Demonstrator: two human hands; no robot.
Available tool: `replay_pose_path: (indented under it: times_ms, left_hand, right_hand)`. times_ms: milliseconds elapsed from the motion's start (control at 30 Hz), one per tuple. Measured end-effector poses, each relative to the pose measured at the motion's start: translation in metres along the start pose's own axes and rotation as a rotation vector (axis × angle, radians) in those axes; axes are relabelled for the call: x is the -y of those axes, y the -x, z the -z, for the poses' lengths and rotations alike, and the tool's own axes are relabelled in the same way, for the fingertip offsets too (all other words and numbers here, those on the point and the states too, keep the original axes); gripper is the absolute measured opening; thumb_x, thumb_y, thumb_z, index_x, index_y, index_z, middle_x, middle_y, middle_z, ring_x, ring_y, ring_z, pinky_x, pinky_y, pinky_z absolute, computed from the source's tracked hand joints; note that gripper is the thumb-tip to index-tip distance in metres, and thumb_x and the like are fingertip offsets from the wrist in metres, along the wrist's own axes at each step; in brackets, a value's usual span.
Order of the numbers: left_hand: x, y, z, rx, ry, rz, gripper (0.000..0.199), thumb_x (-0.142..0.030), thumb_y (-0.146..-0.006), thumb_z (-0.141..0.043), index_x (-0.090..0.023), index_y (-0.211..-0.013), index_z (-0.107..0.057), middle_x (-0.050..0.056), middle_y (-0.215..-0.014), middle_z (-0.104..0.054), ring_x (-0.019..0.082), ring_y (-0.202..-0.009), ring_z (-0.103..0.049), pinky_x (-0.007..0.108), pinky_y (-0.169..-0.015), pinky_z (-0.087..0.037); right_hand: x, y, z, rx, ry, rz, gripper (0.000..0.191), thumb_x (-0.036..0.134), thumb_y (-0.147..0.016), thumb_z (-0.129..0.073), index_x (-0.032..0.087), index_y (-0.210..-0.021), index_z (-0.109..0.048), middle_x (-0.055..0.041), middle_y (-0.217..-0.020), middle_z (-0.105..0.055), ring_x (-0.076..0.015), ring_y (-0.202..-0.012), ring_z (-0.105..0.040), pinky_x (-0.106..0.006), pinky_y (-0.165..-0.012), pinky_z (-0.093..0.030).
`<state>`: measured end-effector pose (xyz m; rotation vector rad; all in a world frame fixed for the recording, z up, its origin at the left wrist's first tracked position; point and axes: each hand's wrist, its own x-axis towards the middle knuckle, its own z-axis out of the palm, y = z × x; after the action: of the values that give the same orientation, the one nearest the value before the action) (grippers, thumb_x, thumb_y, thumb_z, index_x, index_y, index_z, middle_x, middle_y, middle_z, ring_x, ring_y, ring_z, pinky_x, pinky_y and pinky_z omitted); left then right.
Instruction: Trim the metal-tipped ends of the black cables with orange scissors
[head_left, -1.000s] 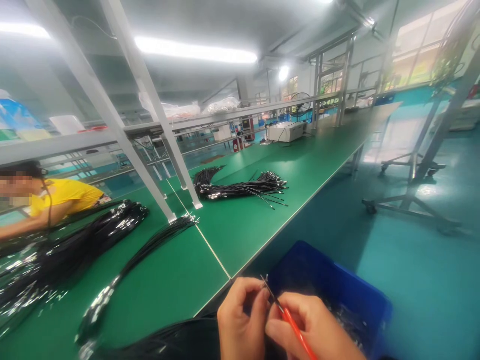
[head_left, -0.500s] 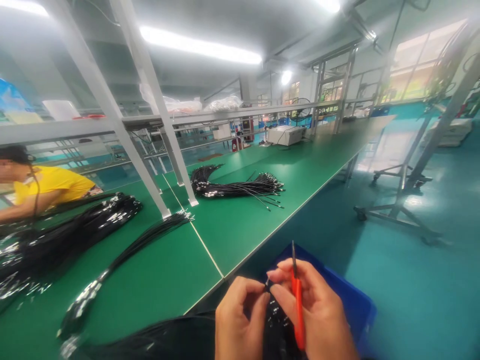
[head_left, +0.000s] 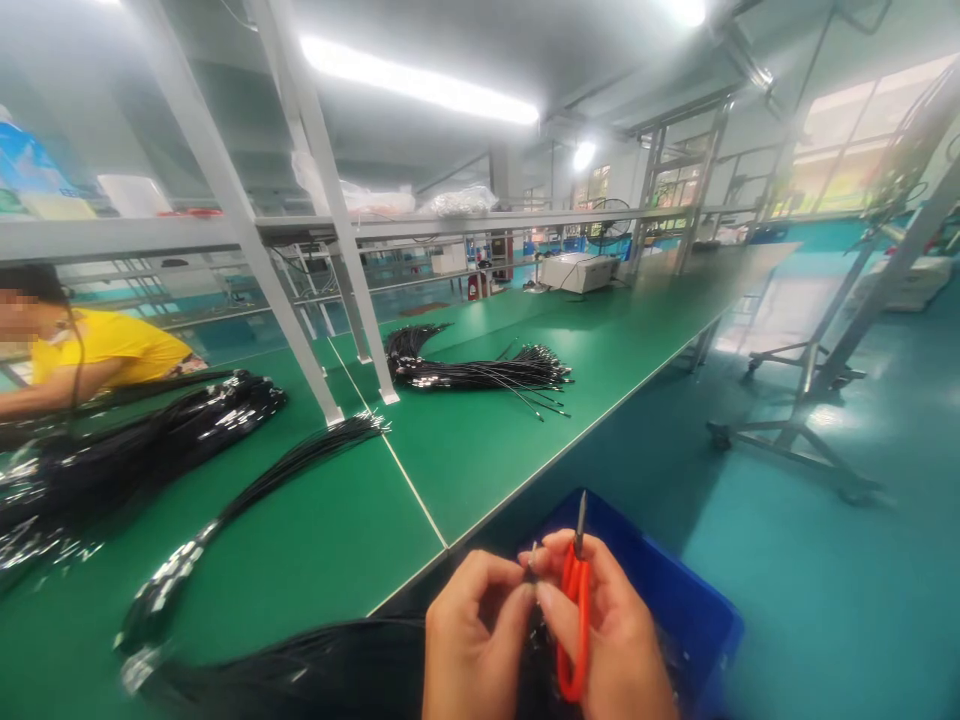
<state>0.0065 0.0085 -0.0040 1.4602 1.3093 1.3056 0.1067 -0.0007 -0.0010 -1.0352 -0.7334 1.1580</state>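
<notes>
My left hand (head_left: 474,635) pinches the end of a thin black cable (head_left: 531,574) between thumb and forefinger, its light tip pointing up. Red-handled scissors (head_left: 574,630) rest in my right hand (head_left: 626,630), blades upward, while that hand's thumb and fingertips meet the same cable end. Whether the blades are closed I cannot fully tell. Below my hands lies a bundle of black cables (head_left: 345,660), partly hidden by them and running left onto the green table. Under and right of my right hand is a blue bin (head_left: 697,610).
More black cable bundles lie on the green table (head_left: 495,450), one beyond the shelf posts (head_left: 349,240) and a larger one (head_left: 150,450) at left. A person in a yellow top (head_left: 127,345) leans over the far left side. A wheeled metal stand (head_left: 795,420) is on the right.
My right hand has turned slightly, so the scissors' red handle loops show more. Both hands remain together at the cable end. The view has shifted slightly.
</notes>
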Motion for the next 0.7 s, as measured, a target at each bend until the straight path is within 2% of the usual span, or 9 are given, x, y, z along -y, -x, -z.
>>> replay_pose_path:
  times_ms: [67, 200, 400, 567, 700]
  left_hand:
    - [0.0, 0.0, 0.0, -0.003, -0.025, -0.009, 0.014, -0.028, -0.076, -0.062, -0.018, -0.066, -0.063, -0.001, -0.06, -0.061, 0.014, -0.054, -0.055, 0.021, -0.052, -0.043]
    - [0.0, 0.002, -0.005, -0.081, -0.079, -0.041, 0.015, -0.028, -0.078, -0.06, -0.019, -0.066, -0.063, -0.001, -0.06, -0.061, 0.014, -0.054, -0.055, 0.022, -0.051, -0.041]
    - [-0.003, 0.007, -0.013, -0.095, -0.261, -0.103, 0.022, -0.03, -0.083, -0.054, -0.021, -0.065, -0.062, -0.001, -0.06, -0.059, 0.013, -0.053, -0.055, 0.022, -0.05, -0.038]
    - [-0.003, 0.008, -0.013, -0.099, -0.335, -0.14, 0.021, -0.028, -0.084, -0.053, -0.021, -0.066, -0.061, -0.003, -0.061, -0.056, 0.012, -0.052, -0.054, 0.021, -0.052, -0.038]
    - [-0.003, 0.01, -0.014, -0.095, -0.372, -0.139, 0.025, -0.029, -0.087, -0.049, -0.021, -0.065, -0.059, -0.003, -0.061, -0.055, 0.011, -0.051, -0.053, 0.021, -0.051, -0.037]
  right_hand:
    - [0.001, 0.0, 0.001, -0.039, 0.018, 0.032, 0.026, 0.028, -0.067, -0.071, 0.023, -0.09, -0.058, -0.0006, -0.079, -0.067, -0.0189, -0.076, -0.066, -0.025, -0.068, -0.054]
    - [0.003, -0.003, 0.003, -0.072, 0.1, 0.093, 0.024, 0.029, -0.069, -0.07, 0.023, -0.089, -0.058, -0.0002, -0.076, -0.067, -0.0178, -0.072, -0.066, -0.025, -0.067, -0.053]
    - [0.0, -0.007, 0.007, -0.081, 0.367, 0.172, 0.022, 0.032, -0.073, -0.066, 0.022, -0.091, -0.058, -0.0019, -0.076, -0.067, -0.0188, -0.071, -0.066, -0.025, -0.065, -0.054]
    - [-0.002, -0.004, 0.005, -0.145, 0.379, 0.194, 0.021, 0.033, -0.074, -0.061, 0.023, -0.093, -0.059, -0.0025, -0.079, -0.07, -0.0187, -0.073, -0.067, -0.025, -0.067, -0.054]
    - [-0.003, -0.005, 0.004, -0.146, 0.464, 0.242, 0.022, 0.033, -0.071, -0.062, 0.023, -0.091, -0.061, -0.0031, -0.075, -0.072, -0.0209, -0.067, -0.069, -0.027, -0.061, -0.056]
